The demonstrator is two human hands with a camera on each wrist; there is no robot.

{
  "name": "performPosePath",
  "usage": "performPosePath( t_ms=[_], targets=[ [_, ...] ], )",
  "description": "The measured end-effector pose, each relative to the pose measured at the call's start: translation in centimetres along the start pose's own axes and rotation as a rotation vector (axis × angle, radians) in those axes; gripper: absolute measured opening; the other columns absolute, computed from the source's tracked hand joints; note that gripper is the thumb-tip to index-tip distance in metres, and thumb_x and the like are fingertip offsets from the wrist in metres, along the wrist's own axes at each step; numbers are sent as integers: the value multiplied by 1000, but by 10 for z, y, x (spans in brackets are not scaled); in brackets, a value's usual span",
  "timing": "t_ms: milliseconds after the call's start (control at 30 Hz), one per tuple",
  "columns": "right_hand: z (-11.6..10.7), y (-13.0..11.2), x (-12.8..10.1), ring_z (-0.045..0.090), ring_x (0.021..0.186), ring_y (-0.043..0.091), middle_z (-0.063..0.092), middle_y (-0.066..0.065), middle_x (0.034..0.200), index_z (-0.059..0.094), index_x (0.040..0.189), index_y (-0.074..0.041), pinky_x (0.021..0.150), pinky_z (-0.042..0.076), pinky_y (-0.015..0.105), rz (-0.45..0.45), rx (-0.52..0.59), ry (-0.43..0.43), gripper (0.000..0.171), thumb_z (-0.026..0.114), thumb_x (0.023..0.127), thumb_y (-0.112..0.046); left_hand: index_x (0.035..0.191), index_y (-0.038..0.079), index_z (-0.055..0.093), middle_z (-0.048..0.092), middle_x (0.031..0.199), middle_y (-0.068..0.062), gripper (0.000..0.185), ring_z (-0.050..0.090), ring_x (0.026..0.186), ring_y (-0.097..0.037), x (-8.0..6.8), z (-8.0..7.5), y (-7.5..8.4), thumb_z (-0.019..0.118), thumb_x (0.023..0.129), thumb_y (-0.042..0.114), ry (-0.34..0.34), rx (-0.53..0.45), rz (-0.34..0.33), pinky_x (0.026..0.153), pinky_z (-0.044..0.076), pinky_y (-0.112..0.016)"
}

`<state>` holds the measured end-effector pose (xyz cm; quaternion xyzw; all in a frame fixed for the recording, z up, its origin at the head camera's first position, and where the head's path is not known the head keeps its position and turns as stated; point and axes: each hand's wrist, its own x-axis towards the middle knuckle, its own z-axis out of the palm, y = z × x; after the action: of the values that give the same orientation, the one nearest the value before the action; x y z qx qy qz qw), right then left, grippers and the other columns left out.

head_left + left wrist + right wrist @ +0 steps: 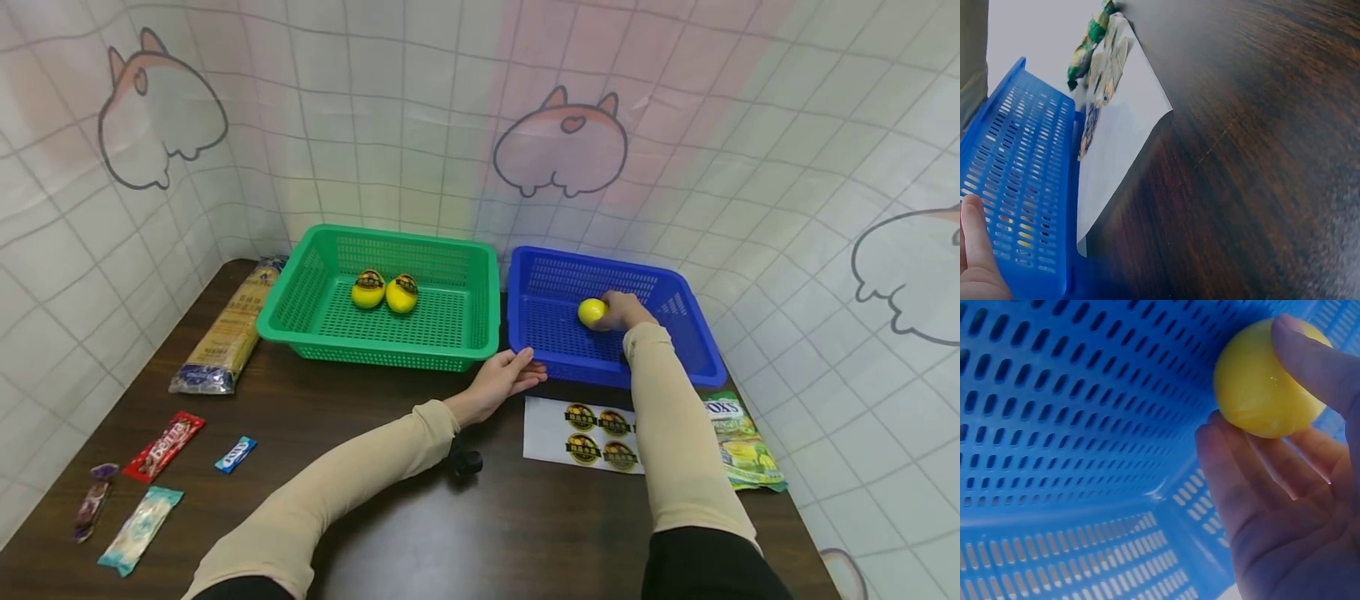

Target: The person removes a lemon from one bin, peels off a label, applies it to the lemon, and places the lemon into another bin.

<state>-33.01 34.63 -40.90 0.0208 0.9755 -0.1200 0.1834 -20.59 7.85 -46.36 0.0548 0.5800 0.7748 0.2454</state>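
Observation:
Inside the blue basket (540, 312), my right hand (625, 312) grips a smooth yellow lemon (1269, 381), thumb on one side and fingers on the other. No sticker shows on the visible side of this lemon. My left hand (504, 385) touches the blue basket at its front left corner, thumb by the rim and fingers extended. In the left wrist view a finger (977, 240) lies against the perforated wall. Two yellow lemons (367, 289) with black-and-gold stickers lie in the green basket (382, 348) to the left.
A white sheet of round black-and-gold stickers (543, 432) lies before the blue basket. A green snack bag (750, 454) is at right. On the left are a long noodle package (225, 337), a red wrapper (165, 447) and several small packets. A patterned curtain (420, 108) surrounds the table.

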Motion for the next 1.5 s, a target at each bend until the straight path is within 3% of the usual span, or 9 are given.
performPosePath(
  t_ms=[167,400,600,767,1000,1233,1367,1500],
  targets=[
    [-2,-6,-6,56,116,38,56,28,134,47,141,6,103,48,54,-46,-16,18,64,66,93,-31,122,-3,57,66,125,-23,38,70,97,-9,0,2,-1,48,106,31,-6,-5,-11,97,57,-26],
    [-25,-26,-23,59,105,36,62,26,128,51,138,6,93,51,52,-169,18,146,64,65,94,-39,123,-5,59,68,120,-19,43,70,103,-14,0,3,0,45,107,33,-9,-19,-11,97,57,-26],
    [-45,-50,-62,62,114,39,63,24,133,48,143,0,96,52,54,-256,122,244,70,65,93,-45,127,-6,59,67,123,-19,50,70,105,-16,-1,2,3,42,107,37,-35,-20,-25,98,57,-27],
    [-42,-67,-105,65,118,38,63,23,134,50,142,-3,97,55,54,-349,220,308,70,68,91,-47,129,-3,58,63,130,-24,53,71,101,-13,-9,-5,5,43,106,42,-67,10,-46,97,57,-27],
    [-11,-88,-157,70,111,33,67,17,129,54,140,-6,90,59,50,-417,380,355,65,72,89,-43,136,-2,52,57,139,-28,64,71,109,-18,-26,-18,14,44,103,52,-188,65,3,107,51,-38],
    [51,-95,-187,74,98,29,71,18,122,58,135,-6,79,63,39,-453,500,385,60,77,86,-34,145,-3,41,49,146,-31,73,68,118,-26,-51,-23,13,37,104,57,-289,35,13,113,42,-52],
    [87,-93,-193,75,93,27,73,18,116,61,130,-5,74,64,31,-465,565,396,56,80,84,-31,148,0,37,50,144,-31,70,69,114,-22,-63,-24,5,41,104,53,-315,51,22,111,45,-49],
    [115,-94,-196,75,90,25,73,17,114,62,127,-7,72,63,25,-461,606,372,56,83,81,-29,147,-1,38,54,136,-26,66,69,105,-16,-71,-25,-4,49,103,47,-289,80,-9,105,53,-42]
  ],
)
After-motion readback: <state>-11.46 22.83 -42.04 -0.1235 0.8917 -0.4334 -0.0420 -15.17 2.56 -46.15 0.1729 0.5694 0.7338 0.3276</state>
